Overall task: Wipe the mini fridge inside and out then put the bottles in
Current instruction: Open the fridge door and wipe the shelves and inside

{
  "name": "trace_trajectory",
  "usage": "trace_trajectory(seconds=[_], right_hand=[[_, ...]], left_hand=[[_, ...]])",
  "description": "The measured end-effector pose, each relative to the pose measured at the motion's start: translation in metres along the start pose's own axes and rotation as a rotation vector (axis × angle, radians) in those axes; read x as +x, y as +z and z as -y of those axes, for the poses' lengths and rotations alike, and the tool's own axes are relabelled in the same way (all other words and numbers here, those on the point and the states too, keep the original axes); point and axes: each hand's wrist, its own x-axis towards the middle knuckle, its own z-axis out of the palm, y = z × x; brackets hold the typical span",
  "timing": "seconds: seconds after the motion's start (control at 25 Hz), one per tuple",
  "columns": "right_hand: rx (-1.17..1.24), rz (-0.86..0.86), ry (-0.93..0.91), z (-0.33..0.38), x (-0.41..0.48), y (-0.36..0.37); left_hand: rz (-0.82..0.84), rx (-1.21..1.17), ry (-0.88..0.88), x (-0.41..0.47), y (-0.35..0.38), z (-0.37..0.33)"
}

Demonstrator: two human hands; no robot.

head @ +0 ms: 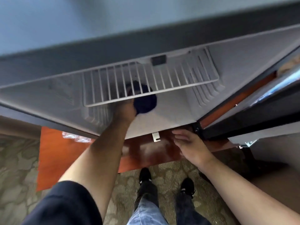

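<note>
The mini fridge (pixel 178 101) stands open on a wooden surface, its white interior facing me. A white wire shelf (pixel 146 78) spans the inside. My left hand (pixel 126 109) reaches in under the shelf and grips a dark blue cloth (pixel 145 102) against the fridge floor. My right hand (pixel 190 143) hovers with relaxed fingers just below the fridge's front edge, near the door hinge, holding nothing. The fridge door (pixel 259 98) is swung out to the right. Clear plastic, possibly bottles (pixel 74 137), peeks out at the left below the fridge.
The reddish wooden top (pixel 65 156) carries the fridge. Patterned carpet (pixel 19 168) lies below, with my two black shoes (pixel 165 179) on it. A small white tab (pixel 155 137) sticks out under the fridge front. A grey wall is behind.
</note>
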Motion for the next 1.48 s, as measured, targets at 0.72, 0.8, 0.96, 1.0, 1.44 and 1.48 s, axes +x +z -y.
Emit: trace_trajectory(seconds=[0.72,0.8,0.96,1.0,1.44,1.48], right_hand=[[-0.087,0.11,0.032,-0.023,-0.033,-0.033],[-0.099,0.127,0.033,-0.019,-0.036,-0.03],[-0.133,0.156,0.007,-0.005,-0.04,-0.028],[-0.124,0.159,0.001,-0.001,-0.042,-0.029],[-0.04,0.086,0.03,0.015,-0.046,-0.054],[-0.04,0.079,0.041,0.012,-0.044,-0.056]], left_hand=[[-0.006,-0.122,-0.062,-0.113,0.026,-0.002],[0.037,-0.151,-0.064,-0.135,0.026,-0.011],[0.191,-0.284,-0.066,-0.161,0.017,-0.024],[0.229,-0.29,-0.046,-0.166,0.014,-0.028],[-0.115,-0.511,-0.078,-0.076,-0.024,-0.059],[-0.049,-0.466,-0.078,-0.062,-0.014,-0.061]])
